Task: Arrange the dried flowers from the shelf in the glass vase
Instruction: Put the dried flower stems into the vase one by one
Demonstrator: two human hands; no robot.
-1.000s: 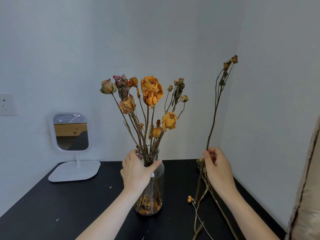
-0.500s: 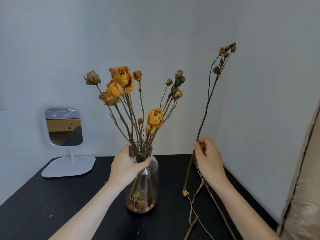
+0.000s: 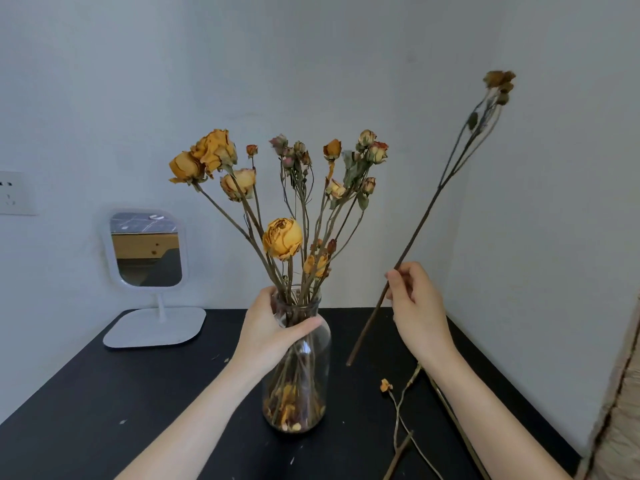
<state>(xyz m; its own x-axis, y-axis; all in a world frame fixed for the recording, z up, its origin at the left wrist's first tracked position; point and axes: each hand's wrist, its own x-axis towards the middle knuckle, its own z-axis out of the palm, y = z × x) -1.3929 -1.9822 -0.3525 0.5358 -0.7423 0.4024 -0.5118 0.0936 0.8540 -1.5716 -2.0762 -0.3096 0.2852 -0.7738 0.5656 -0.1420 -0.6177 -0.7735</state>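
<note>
right hand (image 3: 417, 308) pinches stem (image 3: 426, 216) tilted, buds up-right.

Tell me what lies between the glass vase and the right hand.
Head view: only the lower end of the dried stem pinched by the right hand, hanging over the black table, apart from the glass vase.

A black table (image 3: 121, 410) bears vase (image 3: 304, 382), mirror (image 3: 154, 326), loose stems (image 3: 410, 384).
</note>
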